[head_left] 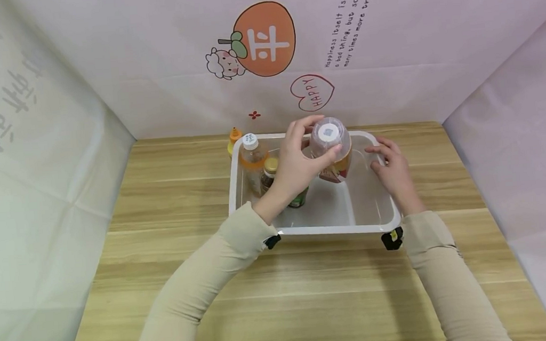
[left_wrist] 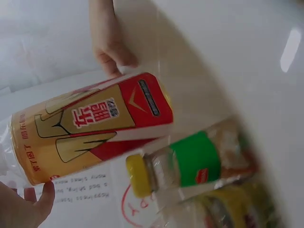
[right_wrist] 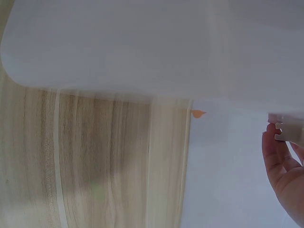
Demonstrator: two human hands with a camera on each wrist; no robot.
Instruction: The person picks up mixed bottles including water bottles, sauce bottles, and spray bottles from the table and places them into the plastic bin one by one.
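My left hand point(head_left: 296, 160) grips the clear rounded end of a drink bottle point(head_left: 334, 171) and holds it upright over the white tub point(head_left: 377, 205). In the left wrist view, the bottle's label point(left_wrist: 95, 123) is gold and red. My right hand point(head_left: 393, 174) is at the tub's right rim, fingers loosely bent and apart, with no object visible between them. Left of the bottle, a clear bottle with a white cap point(head_left: 250, 142) and a gold-capped jar point(head_left: 270, 165) stand in the tub. A green-labelled bottle point(head_left: 298, 199) is partly hidden by my left arm.
An orange-topped squeeze bottle point(head_left: 234, 136) stands behind the tub's left back corner. The tub rests on a wooden table point(head_left: 312, 296). White printed sheets point(head_left: 164, 66) rise behind the table and at both sides.
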